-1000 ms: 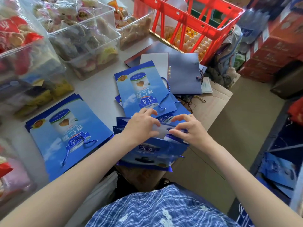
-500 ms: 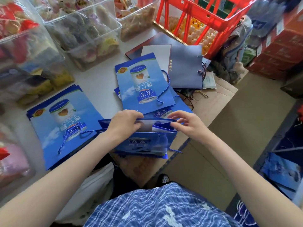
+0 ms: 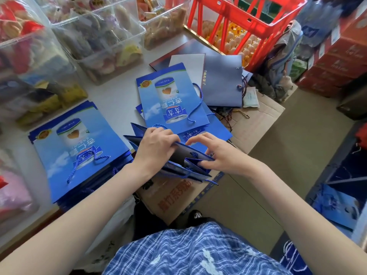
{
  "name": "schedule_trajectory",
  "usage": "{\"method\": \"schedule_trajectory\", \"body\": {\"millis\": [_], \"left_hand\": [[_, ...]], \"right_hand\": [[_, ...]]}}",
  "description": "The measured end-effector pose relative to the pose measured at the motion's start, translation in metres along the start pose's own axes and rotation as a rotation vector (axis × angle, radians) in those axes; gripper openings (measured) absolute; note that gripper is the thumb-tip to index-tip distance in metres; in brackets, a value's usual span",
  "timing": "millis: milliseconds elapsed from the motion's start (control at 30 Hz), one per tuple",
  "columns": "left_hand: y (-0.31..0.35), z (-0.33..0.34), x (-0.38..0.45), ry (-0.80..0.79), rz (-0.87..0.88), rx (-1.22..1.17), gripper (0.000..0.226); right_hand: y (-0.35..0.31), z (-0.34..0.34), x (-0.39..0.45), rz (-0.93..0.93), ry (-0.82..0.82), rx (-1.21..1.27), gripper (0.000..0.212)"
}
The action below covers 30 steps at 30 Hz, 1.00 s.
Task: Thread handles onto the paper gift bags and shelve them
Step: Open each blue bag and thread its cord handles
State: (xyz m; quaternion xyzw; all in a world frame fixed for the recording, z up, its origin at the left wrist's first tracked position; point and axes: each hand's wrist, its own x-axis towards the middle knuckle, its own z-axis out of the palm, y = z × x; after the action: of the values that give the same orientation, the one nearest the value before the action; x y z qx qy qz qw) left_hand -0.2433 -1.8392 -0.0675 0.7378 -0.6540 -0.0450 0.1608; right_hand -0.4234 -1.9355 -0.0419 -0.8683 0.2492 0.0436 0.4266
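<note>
A blue paper gift bag is held nearly flat over the table's front edge, its mouth turned up toward me. My left hand grips the bag's upper rim, fingers curled over the edge. My right hand holds the right side of the bag, thumb under the fold and fingers arched above it. A knot of blue cord shows at a hole in the dark inner flap. To the left lies a stack of finished blue bags with cord handles. Another flat pile of blue bags lies behind my hands.
Grey-blue flat bags lie at the back of the table. Clear bins of snacks line the left and back. A red crate stands at the back right. Flattened cardboard overhangs the table; red boxes sit on the floor.
The bag has been folded flatter and tipped down toward the table. My right hand has moved from the rim's top to the bag's right fold. The view shifted slightly.
</note>
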Motion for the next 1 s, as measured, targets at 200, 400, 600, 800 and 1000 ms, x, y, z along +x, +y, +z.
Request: {"method": "schedule_trajectory", "body": {"millis": [200, 400, 600, 800, 1000], "left_hand": [[-0.003, 0.005, -0.005, 0.143, -0.010, -0.121, 0.015], [-0.006, 0.016, -0.010, 0.153, -0.008, -0.126, 0.002], [-0.009, 0.011, -0.010, 0.182, -0.044, -0.127, 0.007], [-0.006, 0.012, -0.005, 0.284, 0.021, -0.068, 0.011], [-0.006, 0.015, -0.002, 0.317, 0.058, -0.056, 0.021]], "right_hand": [[0.002, 0.006, -0.001, -0.074, 0.034, 0.053, 0.030], [0.000, -0.001, 0.005, -0.028, -0.094, -0.082, 0.024], [-0.006, 0.000, 0.005, -0.010, -0.143, -0.012, 0.026], [-0.019, -0.007, 0.016, -0.003, -0.134, -0.373, 0.032], [-0.014, -0.012, 0.020, 0.025, -0.248, -0.269, 0.022]]}}
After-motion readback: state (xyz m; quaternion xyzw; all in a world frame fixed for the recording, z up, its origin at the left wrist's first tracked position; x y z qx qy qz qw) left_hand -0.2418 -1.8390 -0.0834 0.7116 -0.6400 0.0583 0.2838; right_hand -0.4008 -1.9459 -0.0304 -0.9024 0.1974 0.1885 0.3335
